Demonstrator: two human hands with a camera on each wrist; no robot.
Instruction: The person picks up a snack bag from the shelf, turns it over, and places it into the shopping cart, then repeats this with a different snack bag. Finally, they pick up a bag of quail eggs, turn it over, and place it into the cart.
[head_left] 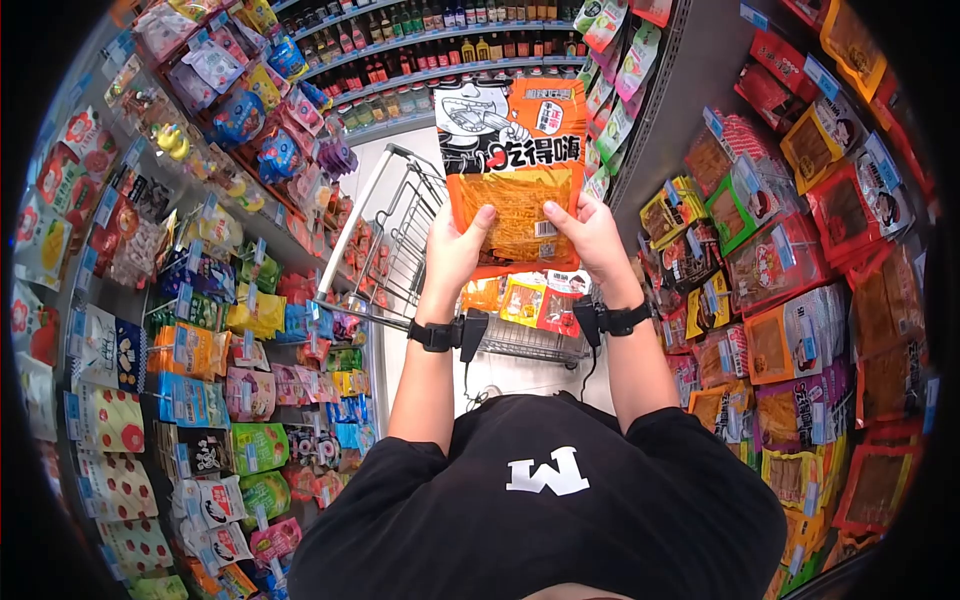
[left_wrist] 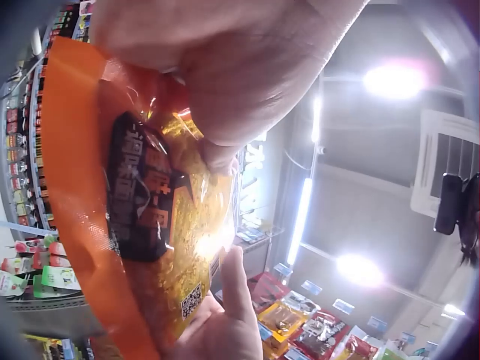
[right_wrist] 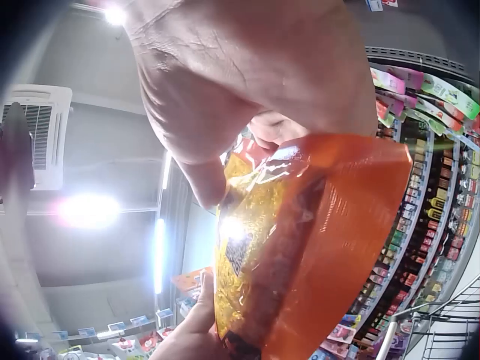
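An orange snack bag [head_left: 515, 180] with a cartoon face and a clear window onto yellow strips is held up between both hands. My left hand [head_left: 455, 245] grips its lower left side, thumb on the front and fingers behind. On the opposite side my right hand [head_left: 593, 240] grips it the same way. In the left wrist view the bag [left_wrist: 142, 202] shows a dark label and a small square code. The right wrist view has the bag [right_wrist: 300, 240] under the right palm, its orange edge outward.
Ahead stands a wire shopping cart [head_left: 400, 235] with several colourful packets [head_left: 540, 302] in it, below the bag. Shelves of hanging snacks [head_left: 265, 370] line the left; red and orange packets [head_left: 780, 260] line the right. Bottle shelves [head_left: 430, 60] close off the back.
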